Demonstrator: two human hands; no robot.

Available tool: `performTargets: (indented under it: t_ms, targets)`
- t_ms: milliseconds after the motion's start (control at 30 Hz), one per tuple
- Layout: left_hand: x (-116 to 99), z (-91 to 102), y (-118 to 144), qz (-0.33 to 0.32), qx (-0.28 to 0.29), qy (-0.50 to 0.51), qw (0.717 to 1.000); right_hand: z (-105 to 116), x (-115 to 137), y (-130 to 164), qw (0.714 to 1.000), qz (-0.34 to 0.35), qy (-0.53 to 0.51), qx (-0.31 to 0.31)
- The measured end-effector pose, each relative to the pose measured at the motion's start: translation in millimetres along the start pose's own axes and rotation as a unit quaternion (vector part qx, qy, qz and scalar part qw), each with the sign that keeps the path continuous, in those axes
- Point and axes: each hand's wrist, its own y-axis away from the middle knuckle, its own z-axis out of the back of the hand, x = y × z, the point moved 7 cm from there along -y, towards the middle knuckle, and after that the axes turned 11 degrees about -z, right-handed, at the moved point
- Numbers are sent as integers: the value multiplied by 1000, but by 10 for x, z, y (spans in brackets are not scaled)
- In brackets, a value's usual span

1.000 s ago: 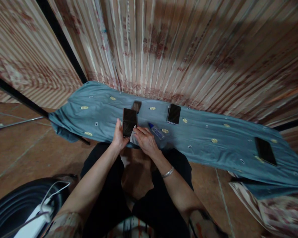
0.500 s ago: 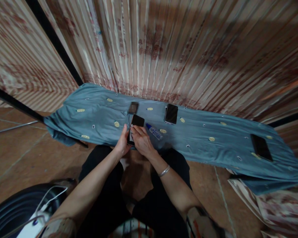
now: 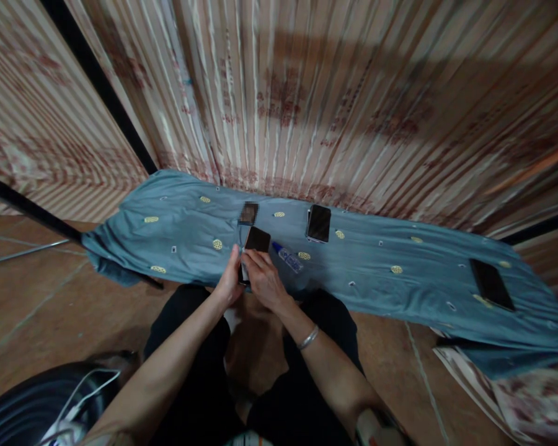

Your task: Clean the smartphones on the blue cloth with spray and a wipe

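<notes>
A black phone (image 3: 255, 240) stands tilted over the near edge of a blue-grey cloth (image 3: 186, 223). My left hand (image 3: 229, 282) grips it along its left side. My right hand (image 3: 263, 282) lies over the phone's lower part, pressing a small white piece against the screen. A small clear bottle with a blue cap (image 3: 287, 257) lies on the cloth just right of my right hand.
A second black phone (image 3: 318, 223) lies on the cloth beyond the bottle and a third (image 3: 491, 284) at the far right. A small blurred object (image 3: 248, 213) sits behind the held phone. Patterned curtains hang behind. A black round object with white cables (image 3: 51, 402) is at lower left.
The phone has been lowered and tilted, and my right hand has moved onto its screen with the white piece. The view has shifted slightly.
</notes>
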Motion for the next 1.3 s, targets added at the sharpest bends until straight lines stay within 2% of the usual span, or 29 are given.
performTargets:
  t_ms: [100,300,433,600,767,933,1300]
  targets:
    - [-41,-9,29,8,-15,-1,1000,-17,-20,9,1000,3,1,-6]
    - [-8,-82,65,23,35,1,999,-7,-242,-37,999,-25,28,-27]
    - [73,-61,63,33,58,-15,998,-22,-355,-56,998,-40,36,-28]
    - [162,-39,74,49,81,-44,995,30,-489,-95,996,-58,25,-58]
    - [213,-32,77,73,76,-58,993,41,-639,-134,993,-68,37,-91]
    - [177,-64,89,63,60,-63,994,21,-741,-138,990,-81,39,-112]
    - [152,-76,3,47,60,-53,996,10,-727,-77,992,-72,17,-102]
